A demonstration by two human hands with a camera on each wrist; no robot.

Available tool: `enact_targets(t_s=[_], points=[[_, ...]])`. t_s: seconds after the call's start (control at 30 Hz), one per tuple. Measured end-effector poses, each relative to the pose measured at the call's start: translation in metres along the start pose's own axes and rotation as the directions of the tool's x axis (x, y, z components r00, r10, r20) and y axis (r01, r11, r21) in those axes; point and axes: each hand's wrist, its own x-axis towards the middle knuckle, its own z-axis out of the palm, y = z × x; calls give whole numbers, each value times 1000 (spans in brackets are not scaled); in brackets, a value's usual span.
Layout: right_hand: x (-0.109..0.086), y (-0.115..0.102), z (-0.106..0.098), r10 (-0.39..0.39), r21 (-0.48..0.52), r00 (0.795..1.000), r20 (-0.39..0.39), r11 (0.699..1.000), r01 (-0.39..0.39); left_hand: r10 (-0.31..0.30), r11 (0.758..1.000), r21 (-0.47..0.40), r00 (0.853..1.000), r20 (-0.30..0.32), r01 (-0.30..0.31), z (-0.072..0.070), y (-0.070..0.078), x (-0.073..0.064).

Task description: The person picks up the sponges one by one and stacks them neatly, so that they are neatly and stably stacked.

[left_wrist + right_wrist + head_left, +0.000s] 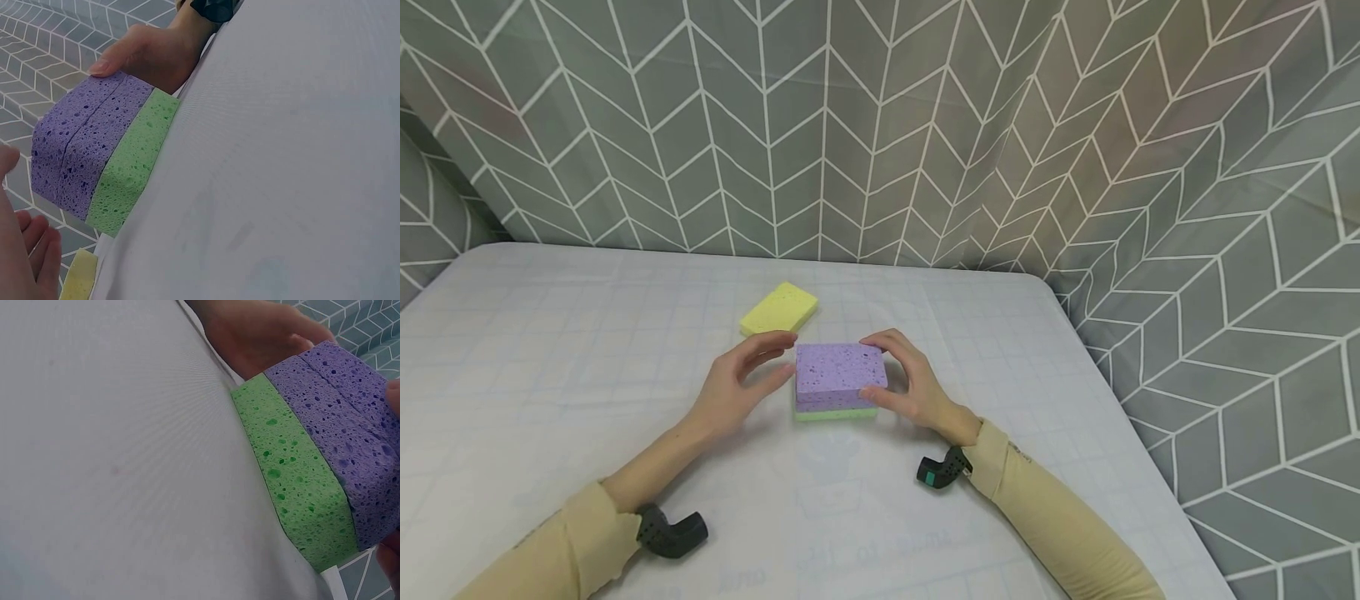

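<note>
A stack of sponges stands on the table: a green sponge [835,414] at the bottom and purple above it. The purple part [841,367] shows a seam along its side in both wrist views, like two purple sponges laid flush. My right hand [917,383] grips the upper purple sponge, thumb on the near side and fingers at the far right corner. To the left of the stack, my left hand [730,383] holds its fingers and thumb spread, fingertips close beside the purple. The left wrist view shows a gap between that hand and the sponges.
A yellow sponge [778,308] lies flat behind the stack, just beyond my left fingertips. The white-covered table [587,333] ends in front of a grey patterned curtain [790,125], which also runs along the right side.
</note>
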Motion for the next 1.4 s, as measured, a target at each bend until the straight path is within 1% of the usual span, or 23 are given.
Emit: enact_targets(t_s=[0.13, 0.3, 0.43, 0.57, 0.67, 0.8, 0.9, 0.97, 1.0, 1.1, 1.23, 1.3, 1.4], points=[[0, 0, 0, 2, -1, 1000, 2, 1000, -2, -9, 999, 40, 996, -93, 12, -1, -2, 2], [0, 0, 0, 0, -4, 1000, 2, 1000, 0, -21, 997, 66, 983, -185, 34, -2, -1, 3], [0, 1, 0, -8, -7, 1000, 1, 1000, 8, -30, 994, 97, 971, -237, 55, -4, -1, 4], [0, 1, 0, -9, -7, 1000, 3, 1000, 9, -53, 983, 152, 957, -284, 100, -5, -2, 4], [1, -4, 0, 2, 2, 1000, 5, 1000, -2, -83, 974, 176, 950, -302, 141, -5, -2, 4], [7, -26, -4, 17, 12, 1000, 12, 1000, -17, -125, 964, 187, 942, -312, 190, -5, -1, 5], [11, -41, -7, 18, 11, 1000, 14, 1000, -18, -153, 955, 194, 932, -328, 225, -6, -1, 6], [11, -42, -7, 20, 9, 1000, 13, 1000, -20, -166, 947, 207, 926, -340, 245, -6, -1, 6], [11, -42, -7, 18, 8, 1000, 13, 1000, -18, -170, 945, 208, 923, -345, 252, -6, -1, 7], [7, -26, -5, 15, 5, 1000, 11, 1000, -15, -176, 942, 210, 918, -357, 262, -7, -1, 8], [1, -4, -1, 4, -1, 1000, 8, 1000, -4, -180, 943, 201, 916, -358, 264, -7, -1, 10], [1, 0, 0, 0, 0, 1000, 5, 1000, 0, -190, 941, 198, 914, -357, 273, -8, -1, 10], [1, 2, 1, 5, 2, 1000, 3, 1000, -5, -216, 931, 205, 910, -353, 301, -10, -2, 11]])
